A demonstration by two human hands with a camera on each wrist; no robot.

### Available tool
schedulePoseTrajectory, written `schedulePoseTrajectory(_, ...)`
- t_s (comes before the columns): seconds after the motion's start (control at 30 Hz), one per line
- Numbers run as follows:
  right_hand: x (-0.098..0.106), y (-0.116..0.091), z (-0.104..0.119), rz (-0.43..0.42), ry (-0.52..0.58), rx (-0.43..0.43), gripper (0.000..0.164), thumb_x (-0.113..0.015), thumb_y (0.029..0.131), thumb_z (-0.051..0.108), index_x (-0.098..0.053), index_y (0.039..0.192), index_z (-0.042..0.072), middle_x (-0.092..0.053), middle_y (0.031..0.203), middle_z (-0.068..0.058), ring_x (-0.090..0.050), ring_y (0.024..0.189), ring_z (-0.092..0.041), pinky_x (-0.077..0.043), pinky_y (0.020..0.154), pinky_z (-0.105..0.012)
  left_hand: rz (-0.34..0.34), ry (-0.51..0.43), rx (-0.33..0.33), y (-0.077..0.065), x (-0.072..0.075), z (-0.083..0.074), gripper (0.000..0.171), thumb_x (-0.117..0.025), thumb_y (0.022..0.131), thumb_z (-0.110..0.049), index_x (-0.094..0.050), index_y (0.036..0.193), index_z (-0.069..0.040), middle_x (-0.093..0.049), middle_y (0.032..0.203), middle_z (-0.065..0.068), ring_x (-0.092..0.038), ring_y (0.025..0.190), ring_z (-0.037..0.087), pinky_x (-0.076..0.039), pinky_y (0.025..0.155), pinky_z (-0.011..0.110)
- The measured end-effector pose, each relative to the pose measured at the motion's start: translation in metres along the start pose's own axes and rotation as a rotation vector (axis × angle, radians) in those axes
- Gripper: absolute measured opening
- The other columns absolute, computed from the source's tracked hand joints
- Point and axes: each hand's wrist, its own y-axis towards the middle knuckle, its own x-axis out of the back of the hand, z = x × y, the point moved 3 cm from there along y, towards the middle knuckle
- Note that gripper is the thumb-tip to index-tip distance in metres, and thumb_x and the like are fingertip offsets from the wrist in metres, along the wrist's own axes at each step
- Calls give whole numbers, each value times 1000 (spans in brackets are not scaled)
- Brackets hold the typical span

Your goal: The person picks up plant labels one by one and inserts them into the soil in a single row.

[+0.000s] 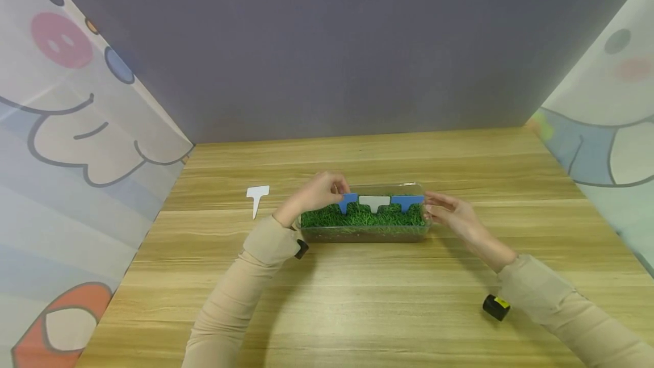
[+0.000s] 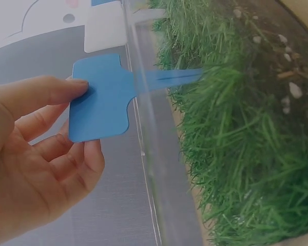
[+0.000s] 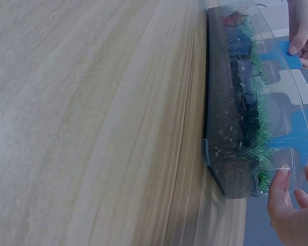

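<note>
A clear plastic planter box (image 1: 365,237) holds green grass (image 1: 327,218) over dark soil. Three T-shaped plant labels stand in the grass: a blue label (image 1: 348,202) at left, a white label (image 1: 374,202) in the middle and another blue label (image 1: 407,201) at right. My left hand (image 1: 322,192) pinches the head of the left blue label between thumb and fingers; its stem (image 2: 172,78) goes down into the grass. With its fingertips, my right hand (image 1: 457,217) holds the planter's right end near the rim, beside the right blue label.
A loose white plant label (image 1: 256,197) lies on the wooden table (image 1: 357,300), left of the planter. A grey panel (image 1: 347,50) rises behind the table, and cartoon-printed panels (image 1: 76,129) stand at both sides. Each wrist carries a small black camera (image 1: 496,307).
</note>
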Motion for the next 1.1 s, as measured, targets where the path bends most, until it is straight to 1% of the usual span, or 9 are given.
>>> schedulePoseTrajectory(0.13,0,0,0,11,12,0,92,-72,64,46,-34,133,0,-56,110,3,-61,91,-10,-47,81,-24,9,-1,10,0,-1,1,12,-58,82,-2,-62,93,-6,-60,86,3,-54,76,13,-47,66,22)
schedulePoseTrajectory(0.3,-1,0,2,7,29,1,89,-73,65,43,-34,133,0,-57,107,6,-61,90,-9,-47,80,-24,12,2,6,1,-3,2,11,-58,83,-2,-62,92,-6,-61,86,3,-55,76,13,-47,67,22)
schedulePoseTrajectory(0.6,-2,-2,5,6,-6,11,85,-71,66,43,-37,132,1,-58,108,5,-61,89,-10,-47,80,-23,3,33,9,0,-3,0,10,-58,82,0,-63,90,-4,-61,86,5,-56,76,15,-47,67,23)
schedulePoseTrajectory(0.63,-4,-4,8,3,-9,9,84,-71,67,42,-37,132,1,-58,108,5,-61,88,-10,-47,80,-23,1,38,11,0,-3,0,10,-58,82,0,-63,90,-4,-61,86,4,-56,76,15,-47,67,23)
schedulePoseTrajectory(0.73,-10,-11,20,5,-43,13,76,-68,74,37,-36,132,0,-58,108,5,-61,88,-9,-47,80,-22,-6,50,19,-1,-2,-1,9,-58,82,0,-63,89,-4,-61,85,5,-56,76,15,-47,67,24)
schedulePoseTrajectory(0.87,-19,-21,36,-6,-100,17,62,-61,83,23,-33,132,-4,-57,108,4,-61,88,-7,-47,80,-21,-13,73,18,-1,-2,-3,10,-58,82,2,-63,88,-3,-62,86,7,-56,75,16,-48,66,25)
schedulePoseTrajectory(0.97,-23,-25,43,-13,-108,6,58,-57,86,17,-30,132,-6,-56,112,-1,-60,87,-6,-47,80,-20,-14,92,14,-1,-3,-5,10,-57,81,2,-64,88,-2,-63,88,9,-57,77,16,-48,68,26)
schedulePoseTrajectory(1.03,-24,-27,45,-8,-115,7,58,-56,87,17,-29,133,-7,-55,114,-3,-60,87,-5,-47,80,-20,-14,107,13,-1,-3,-6,11,-57,81,2,-64,89,-2,-63,89,9,-57,78,17,-48,70,26)
schedulePoseTrajectory(1.1,-24,-26,44,-2,-116,13,60,-57,87,19,-29,133,-7,-55,113,-1,-60,87,-5,-47,80,-19,-15,121,12,0,-4,-6,11,-57,81,2,-64,89,-2,-64,90,10,-58,78,17,-48,71,27)
